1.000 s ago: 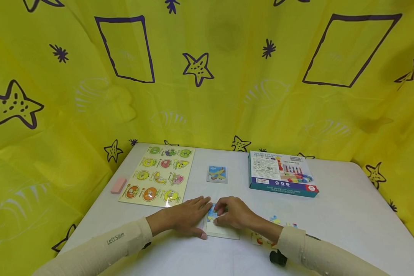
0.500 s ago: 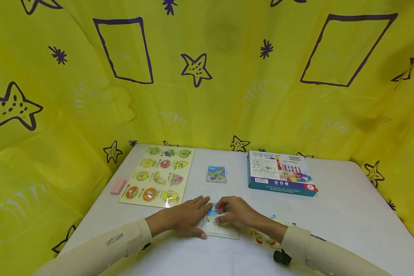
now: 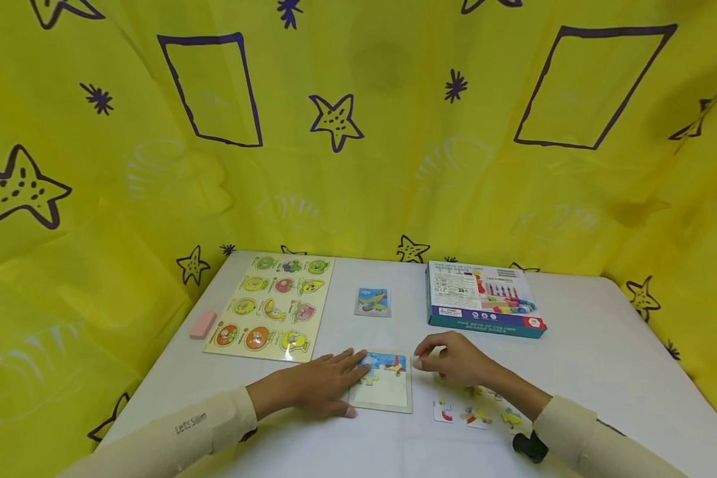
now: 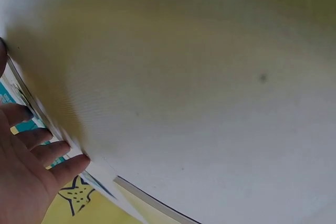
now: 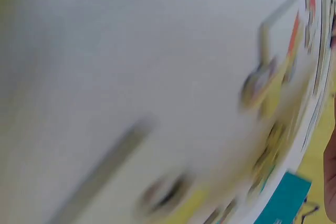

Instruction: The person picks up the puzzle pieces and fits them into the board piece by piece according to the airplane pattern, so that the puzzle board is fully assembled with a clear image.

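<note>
My left hand [image 3: 325, 384] lies with outstretched fingers along the left side of a small jigsaw tray [image 3: 381, 409], fingertips over its upper left corner. Inside the tray, joined jigsaw pieces [image 3: 397, 364] of blue sky and a red-and-yellow plane part fill the top, with a yellow-and-blue piece below on the left. Just right of the tray hovers my right hand [image 3: 457, 358], fingers loosely bent and nothing visible between them. Loose jigsaw pieces [image 3: 476, 416] lie below it. The left wrist view shows spread fingers [image 4: 68, 169] at the tray's edge; the right wrist view is blurred.
A small airplane picture card [image 3: 373, 302] lies behind the tray. At the left is a fruit puzzle board [image 3: 275, 309] beside a pink block [image 3: 203, 324]. A beaded-column toy box [image 3: 484, 299] stands back right. A yellow curtain [image 3: 358, 166] hangs behind the white table [image 3: 603, 385].
My right hand has drawn away rightward from the tray, uncovering its top-right pieces. My left hand has kept its place on the tray's left side.
</note>
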A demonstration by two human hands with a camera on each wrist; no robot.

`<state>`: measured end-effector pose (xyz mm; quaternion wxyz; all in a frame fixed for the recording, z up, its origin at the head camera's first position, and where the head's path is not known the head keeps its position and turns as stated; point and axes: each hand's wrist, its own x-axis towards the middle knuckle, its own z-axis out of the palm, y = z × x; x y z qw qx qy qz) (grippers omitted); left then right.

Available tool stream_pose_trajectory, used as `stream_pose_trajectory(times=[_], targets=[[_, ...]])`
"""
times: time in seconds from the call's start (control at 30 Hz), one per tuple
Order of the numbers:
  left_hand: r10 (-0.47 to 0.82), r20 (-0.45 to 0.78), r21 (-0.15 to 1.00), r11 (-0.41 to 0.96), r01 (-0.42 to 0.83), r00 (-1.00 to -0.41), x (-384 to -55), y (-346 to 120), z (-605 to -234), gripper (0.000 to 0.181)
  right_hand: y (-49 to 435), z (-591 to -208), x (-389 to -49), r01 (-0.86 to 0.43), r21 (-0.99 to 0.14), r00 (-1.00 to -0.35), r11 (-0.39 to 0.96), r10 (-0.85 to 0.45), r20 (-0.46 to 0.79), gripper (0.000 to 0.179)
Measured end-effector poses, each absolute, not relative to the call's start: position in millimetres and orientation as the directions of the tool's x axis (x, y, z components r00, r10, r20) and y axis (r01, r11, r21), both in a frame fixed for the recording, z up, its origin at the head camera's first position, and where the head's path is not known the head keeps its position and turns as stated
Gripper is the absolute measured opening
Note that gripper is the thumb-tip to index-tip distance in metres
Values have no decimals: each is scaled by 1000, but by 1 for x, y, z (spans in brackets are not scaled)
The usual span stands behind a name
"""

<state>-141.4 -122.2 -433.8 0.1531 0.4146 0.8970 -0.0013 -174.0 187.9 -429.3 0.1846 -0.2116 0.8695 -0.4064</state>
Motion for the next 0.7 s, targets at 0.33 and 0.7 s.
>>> stream_pose_trajectory(times=[0.33, 0.7], targets=[[738, -276, 112, 661, 742, -616, -138, -123, -439, 79, 231, -427, -168, -163, -716, -909, 679, -385, -158, 28], [737, -269, 120, 665, 737, -620, -139, -124, -439, 78, 255, -430, -157, -100, -686, -929, 721, -315, -195, 34]])
